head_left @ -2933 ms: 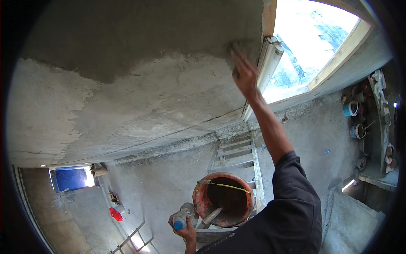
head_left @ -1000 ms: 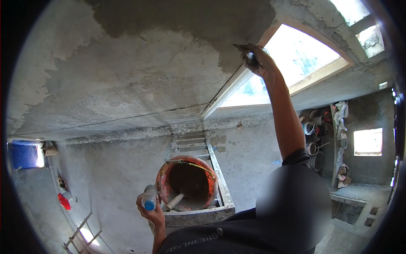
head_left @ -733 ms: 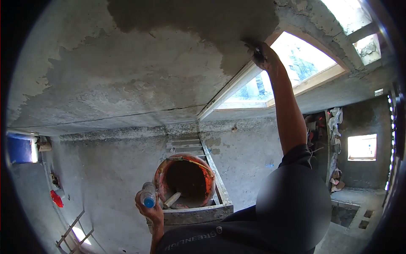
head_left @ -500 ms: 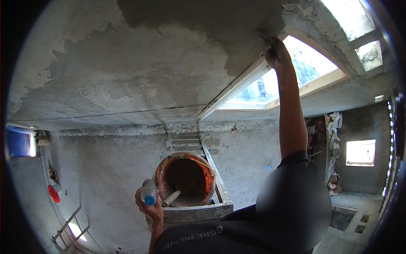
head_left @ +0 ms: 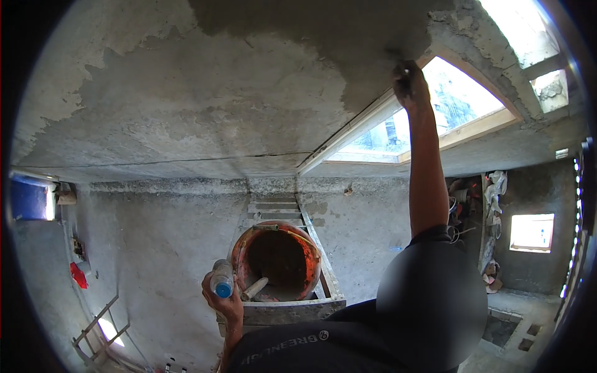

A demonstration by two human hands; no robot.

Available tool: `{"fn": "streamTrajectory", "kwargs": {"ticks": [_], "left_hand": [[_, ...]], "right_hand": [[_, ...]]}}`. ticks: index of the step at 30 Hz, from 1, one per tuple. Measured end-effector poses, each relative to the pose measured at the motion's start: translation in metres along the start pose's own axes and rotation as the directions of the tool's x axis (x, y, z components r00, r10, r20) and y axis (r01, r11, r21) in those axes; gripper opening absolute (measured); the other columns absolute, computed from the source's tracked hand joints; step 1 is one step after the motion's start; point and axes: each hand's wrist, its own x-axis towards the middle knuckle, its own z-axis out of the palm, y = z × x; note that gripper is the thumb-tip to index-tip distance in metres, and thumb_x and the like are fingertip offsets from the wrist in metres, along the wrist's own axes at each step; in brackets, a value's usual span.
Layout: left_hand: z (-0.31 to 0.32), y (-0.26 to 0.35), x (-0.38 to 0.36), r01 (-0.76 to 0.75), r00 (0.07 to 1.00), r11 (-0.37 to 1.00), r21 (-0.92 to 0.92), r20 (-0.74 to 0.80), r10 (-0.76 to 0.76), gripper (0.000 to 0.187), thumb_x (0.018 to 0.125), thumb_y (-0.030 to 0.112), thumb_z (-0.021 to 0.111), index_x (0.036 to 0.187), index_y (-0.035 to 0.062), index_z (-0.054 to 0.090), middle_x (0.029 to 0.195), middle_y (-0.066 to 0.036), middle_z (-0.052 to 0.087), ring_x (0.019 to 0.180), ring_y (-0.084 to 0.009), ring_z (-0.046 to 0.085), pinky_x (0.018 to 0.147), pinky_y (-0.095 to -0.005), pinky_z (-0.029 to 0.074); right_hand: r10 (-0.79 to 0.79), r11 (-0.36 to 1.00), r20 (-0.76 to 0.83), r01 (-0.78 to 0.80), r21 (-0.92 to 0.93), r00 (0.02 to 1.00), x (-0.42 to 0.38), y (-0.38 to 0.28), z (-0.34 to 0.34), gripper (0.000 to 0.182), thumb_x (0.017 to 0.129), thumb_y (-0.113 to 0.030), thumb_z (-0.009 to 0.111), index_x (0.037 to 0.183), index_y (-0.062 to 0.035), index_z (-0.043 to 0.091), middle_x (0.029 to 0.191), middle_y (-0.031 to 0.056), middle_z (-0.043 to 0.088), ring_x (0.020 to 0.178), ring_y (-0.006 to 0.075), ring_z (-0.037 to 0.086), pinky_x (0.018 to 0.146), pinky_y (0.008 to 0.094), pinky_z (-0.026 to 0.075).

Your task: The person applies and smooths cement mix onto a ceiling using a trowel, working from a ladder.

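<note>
Your right hand (head_left: 410,84), closed on a small tool too hidden to name, has moved rightward along the wet plaster (head_left: 323,31) toward the window frame (head_left: 354,127); your left hand (head_left: 225,304) still grips the bottle (head_left: 222,278) beside the orange bucket (head_left: 277,260)

One head-worn fisheye camera looks steeply up along the raised right hand (head_left: 410,84), close under the plastered ceiling (head_left: 205,112) it touches. The left hand (head_left: 225,301) sits low near the frame's bottom edge, with the window opening (head_left: 429,112) just beside the right hand.
</note>
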Motion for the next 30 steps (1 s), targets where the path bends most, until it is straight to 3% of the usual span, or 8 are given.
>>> {"fn": "streamTrajectory", "kwargs": {"ticks": [4,8,10,19,21,26,28,30], "left_hand": [[0.000,0.000,-0.001,0.002,1.000,1.000,0.015,-0.018,-0.002,0.053,0.071,0.015,0.079,0.113,0.0031,0.049,0.104,-0.014,0.056,0.094,-0.0353,0.054,0.082,-0.0455,0.041],[0.001,0.001,0.000,-0.016,1.000,1.000,0.016,-0.019,0.017,0.053,0.071,0.015,0.079,0.112,0.0029,0.049,0.103,-0.014,0.057,0.094,-0.0356,0.054,0.082,-0.0456,0.042],[0.001,0.001,0.000,-0.020,1.000,1.000,0.012,-0.020,0.021,0.052,0.071,0.014,0.079,0.112,0.0029,0.049,0.103,-0.014,0.057,0.094,-0.0358,0.054,0.082,-0.0457,0.042],[-0.001,0.004,0.001,0.030,0.999,1.000,0.007,-0.012,-0.030,0.051,0.070,0.014,0.080,0.110,0.0030,0.050,0.103,-0.014,0.057,0.095,-0.0362,0.054,0.083,-0.0462,0.041],[0.000,0.003,0.000,0.025,1.000,1.000,0.001,-0.011,-0.025,0.051,0.070,0.014,0.080,0.110,0.0029,0.050,0.103,-0.014,0.057,0.095,-0.0361,0.054,0.083,-0.0462,0.041],[0.000,0.000,-0.001,0.034,0.999,0.999,-0.025,-0.002,-0.034,0.052,0.069,0.012,0.080,0.111,0.0024,0.050,0.103,-0.014,0.057,0.096,-0.0358,0.055,0.083,-0.0450,0.043],[0.000,0.002,0.001,0.011,1.000,1.000,-0.006,0.005,-0.011,0.052,0.069,0.011,0.080,0.112,0.0024,0.050,0.104,-0.014,0.057,0.096,-0.0353,0.055,0.084,-0.0443,0.044],[-0.001,0.003,0.000,0.035,0.999,0.999,0.005,0.010,-0.035,0.052,0.070,0.010,0.079,0.112,0.0022,0.050,0.104,-0.015,0.056,0.096,-0.0352,0.055,0.084,-0.0440,0.044]], "right_hand": [[0.102,0.994,0.087,-0.097,-0.057,0.991,-0.018,-0.004,-0.012,0.022,0.088,-0.010,0.052,0.101,0.0068,0.049,0.076,0.0137,0.057,0.053,0.0149,0.052,0.048,0.0249,0.048],[0.183,0.973,-0.056,-0.189,-0.135,0.982,-0.018,0.016,-0.001,0.023,0.089,-0.011,0.050,0.102,0.0082,0.055,0.084,0.0162,0.063,0.055,0.0155,0.051,0.051,0.0265,0.045],[0.068,0.944,-0.076,-0.089,-0.318,0.995,-0.021,0.016,0.015,0.036,0.095,-0.014,0.043,0.119,0.0109,0.052,0.072,0.0073,0.056,0.055,0.0104,0.045,0.051,0.0210,0.043],[-0.244,0.923,-0.120,0.192,-0.335,0.962,-0.042,0.018,-0.007,0.027,0.087,-0.010,0.057,0.107,0.0083,0.056,0.094,0.0150,0.061,0.074,0.0178,0.060,0.060,0.0282,0.052],[-0.393,0.869,-0.174,0.302,-0.393,0.903,-0.041,0.038,-0.030,0.024,0.085,-0.007,0.062,0.103,0.0078,0.059,0.092,0.0125,0.064,0.079,0.0171,0.062,0.062,0.0286,0.052],[-0.851,0.317,-0.023,0.479,-0.819,0.525,-0.043,0.072,-0.026,0.024,0.083,-0.004,0.061,0.105,-0.0019,0.067,0.093,0.0091,0.065,0.084,0.0121,0.059,0.070,0.0249,0.047],[-0.875,0.206,0.011,0.391,-0.897,0.485,-0.039,0.072,-0.021,0.030,0.084,-0.003,0.058,0.113,-0.0020,0.065,0.100,0.0127,0.065,0.094,0.0184,0.061,0.077,0.0287,0.049],[-0.948,-0.064,0.234,0.592,-0.803,0.215,-0.025,0.071,-0.011,0.030,0.084,-0.001,0.055,0.114,-0.0018,0.064,0.114,0.0182,0.062,0.106,0.0286,0.060,0.086,0.0358,0.049]]}}
